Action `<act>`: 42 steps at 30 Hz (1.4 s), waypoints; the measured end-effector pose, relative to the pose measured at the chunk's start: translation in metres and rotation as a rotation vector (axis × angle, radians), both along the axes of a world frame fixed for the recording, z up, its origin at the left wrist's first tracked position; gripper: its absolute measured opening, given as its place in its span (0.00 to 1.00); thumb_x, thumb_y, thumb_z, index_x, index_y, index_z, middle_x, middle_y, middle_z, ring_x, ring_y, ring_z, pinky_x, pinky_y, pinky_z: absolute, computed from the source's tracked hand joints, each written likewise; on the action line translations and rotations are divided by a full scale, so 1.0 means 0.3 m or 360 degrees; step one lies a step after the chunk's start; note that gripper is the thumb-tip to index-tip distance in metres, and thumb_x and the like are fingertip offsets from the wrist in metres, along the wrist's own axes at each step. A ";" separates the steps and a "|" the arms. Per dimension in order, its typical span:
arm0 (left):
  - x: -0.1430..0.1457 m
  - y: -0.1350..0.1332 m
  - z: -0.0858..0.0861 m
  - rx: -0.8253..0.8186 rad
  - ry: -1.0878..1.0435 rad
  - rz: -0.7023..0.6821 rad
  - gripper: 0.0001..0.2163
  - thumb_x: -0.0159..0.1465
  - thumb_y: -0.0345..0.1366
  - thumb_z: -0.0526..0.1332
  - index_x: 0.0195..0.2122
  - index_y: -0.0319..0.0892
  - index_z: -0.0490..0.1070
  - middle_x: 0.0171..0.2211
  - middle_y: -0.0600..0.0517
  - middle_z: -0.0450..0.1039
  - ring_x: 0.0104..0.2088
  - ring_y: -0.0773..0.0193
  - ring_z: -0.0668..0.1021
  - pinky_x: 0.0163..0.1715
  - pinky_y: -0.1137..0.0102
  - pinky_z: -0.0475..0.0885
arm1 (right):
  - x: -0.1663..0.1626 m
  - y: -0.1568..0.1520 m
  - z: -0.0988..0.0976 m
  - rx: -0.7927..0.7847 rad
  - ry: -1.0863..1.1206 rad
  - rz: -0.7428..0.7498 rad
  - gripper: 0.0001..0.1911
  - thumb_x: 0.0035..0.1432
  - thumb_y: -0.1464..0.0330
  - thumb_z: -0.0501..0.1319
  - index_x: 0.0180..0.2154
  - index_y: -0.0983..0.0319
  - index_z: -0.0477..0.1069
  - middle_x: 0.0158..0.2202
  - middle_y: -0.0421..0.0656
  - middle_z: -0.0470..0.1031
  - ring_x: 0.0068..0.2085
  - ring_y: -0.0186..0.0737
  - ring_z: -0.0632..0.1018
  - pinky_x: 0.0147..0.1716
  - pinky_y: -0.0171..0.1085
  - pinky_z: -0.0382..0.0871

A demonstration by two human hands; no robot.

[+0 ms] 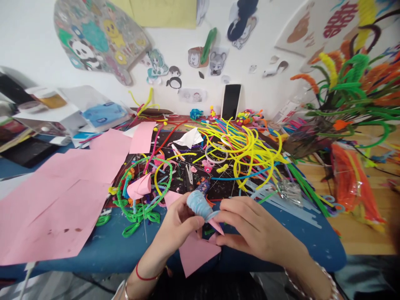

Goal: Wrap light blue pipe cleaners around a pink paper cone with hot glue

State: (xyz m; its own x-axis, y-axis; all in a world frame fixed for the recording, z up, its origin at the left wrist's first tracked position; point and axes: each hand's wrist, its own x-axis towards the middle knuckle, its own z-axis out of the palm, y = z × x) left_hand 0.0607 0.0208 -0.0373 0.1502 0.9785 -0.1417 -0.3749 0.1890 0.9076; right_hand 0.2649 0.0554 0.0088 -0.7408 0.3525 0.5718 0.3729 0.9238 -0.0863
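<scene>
My left hand (178, 227) and my right hand (254, 229) meet at the table's near edge, both closed around a light blue pipe-cleaner coil (197, 203) shaped like a cone. The left fingers pinch the coil's lower side. The right fingertips grip its loose blue end and a small pink paper piece (215, 226). A larger pink paper piece (195, 252) lies under the hands. A red string circles my left wrist.
Pink paper sheets (59, 196) cover the table's left. A green pipe-cleaner ring with a pink paper cone (140, 187) sits left of my hands. Yellow pipe cleaners (246, 150) pile behind; a phone (231, 101) leans on the wall. Orange and green stems (350, 83) crowd the right.
</scene>
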 end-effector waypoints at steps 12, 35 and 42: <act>-0.047 -0.009 0.021 0.0170 0.0296 -0.0058 0.17 0.54 0.35 0.76 0.44 0.42 0.78 0.39 0.50 0.81 0.40 0.58 0.81 0.43 0.68 0.76 | 0.012 -0.005 0.009 -0.0143 0.0039 0.0043 0.18 0.77 0.58 0.50 0.44 0.63 0.72 0.41 0.46 0.80 0.45 0.41 0.80 0.44 0.39 0.75; -0.043 -0.049 0.065 0.0254 0.0458 -0.0284 0.09 0.73 0.45 0.59 0.49 0.48 0.69 0.39 0.53 0.71 0.28 0.68 0.69 0.25 0.75 0.65 | 0.041 -0.037 -0.035 -0.0550 0.0193 0.0179 0.19 0.72 0.53 0.55 0.45 0.63 0.72 0.40 0.46 0.77 0.42 0.40 0.78 0.44 0.37 0.73; -0.063 -0.056 0.067 0.0114 0.0369 -0.0615 0.12 0.65 0.42 0.66 0.45 0.47 0.67 0.31 0.57 0.62 0.28 0.66 0.62 0.27 0.71 0.58 | 0.043 -0.035 -0.024 -0.0586 0.0137 0.0273 0.22 0.69 0.49 0.58 0.47 0.62 0.70 0.41 0.46 0.77 0.43 0.40 0.77 0.43 0.38 0.73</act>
